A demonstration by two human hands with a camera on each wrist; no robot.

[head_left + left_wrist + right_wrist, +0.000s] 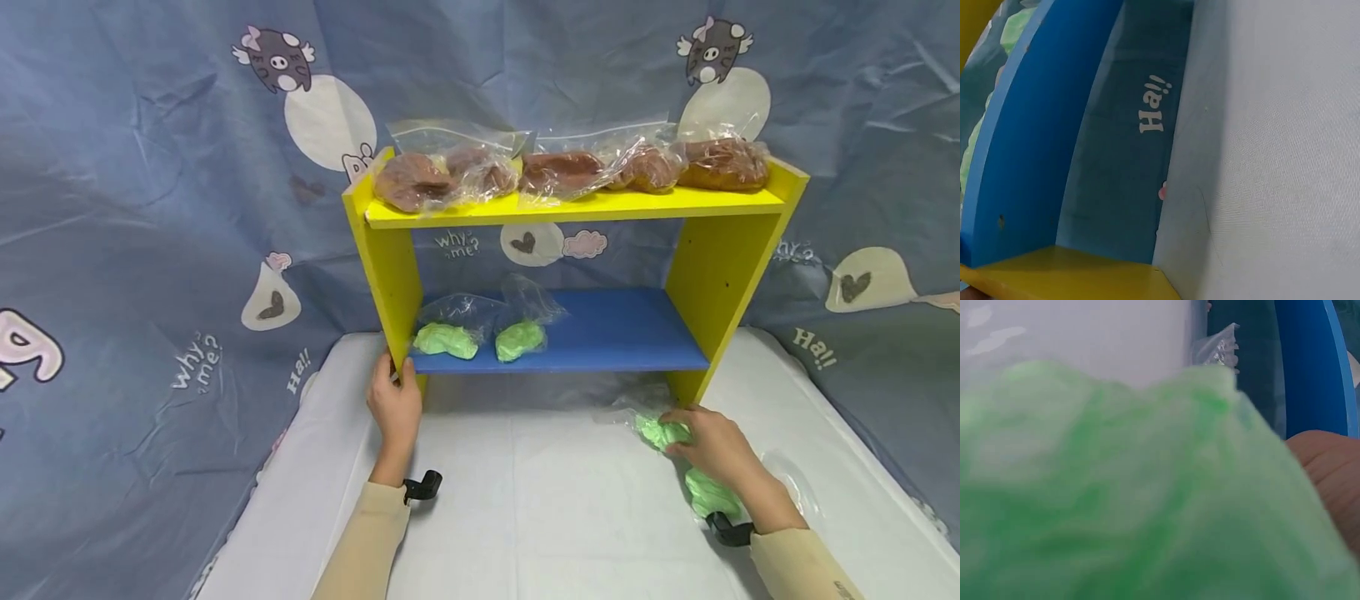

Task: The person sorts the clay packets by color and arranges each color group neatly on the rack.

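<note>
A yellow shelf unit (551, 218) with a blue lower board (622, 329) stands on the white table. At its left side panel, my left hand (396, 408) grips the front edge, thumb in front and fingers around the outside. My right hand (712, 446) pinches a clear plastic bag with a light green lump (660, 432) inside, low by the right panel's foot. Under the right wrist lies a second bagged green lump (708, 493), which fills much of the right wrist view. Two more bagged green lumps (446, 340) sit on the blue board's left half.
Several clear bags with brown lumps (562, 173) line the yellow top board. Behind the shelf hangs a blue printed cloth (187, 167), which also closes in both sides. The white table surface (510, 500) stretches forward of the shelf.
</note>
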